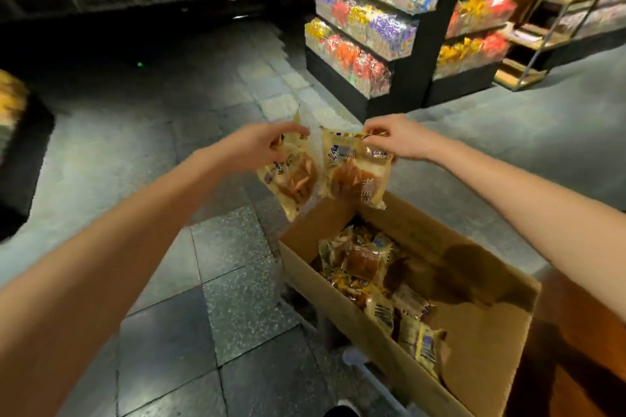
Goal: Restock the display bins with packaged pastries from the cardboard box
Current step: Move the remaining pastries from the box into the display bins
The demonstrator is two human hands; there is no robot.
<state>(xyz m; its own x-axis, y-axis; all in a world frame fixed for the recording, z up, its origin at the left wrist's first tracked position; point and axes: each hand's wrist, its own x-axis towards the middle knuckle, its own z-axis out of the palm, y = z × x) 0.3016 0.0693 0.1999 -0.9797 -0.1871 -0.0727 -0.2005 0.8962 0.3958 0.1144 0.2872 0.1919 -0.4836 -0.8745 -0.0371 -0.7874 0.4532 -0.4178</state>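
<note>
Two packs are up, one per hand. Left hand [267, 145] pinches the left pack [291, 183] by its top seam w/ curled fingers. Right hand [396, 139] pinches the right pack [355, 176] at its top edge the same way. Both dangle side by side, nearly touching, just above the far corner of the cardboard box [305, 274], which has plenty more pastries [366, 264] inside.

Display bins [366, 34] stand well apart, ahead and to the right, so prob early: packs lifted, carry not yet begun.

Risks, imo: the grip is fingertip-only on slick film, so a quick swing toward the bins could slip a pack out onto the tiled floor [237, 281] instead of back in the box. Packs knocking together could also twist one loose. Squeezing harder to compensate may crush the soft pastry or pop a seal. Frame is blurry, so can't tell exact finger placement.
</note>
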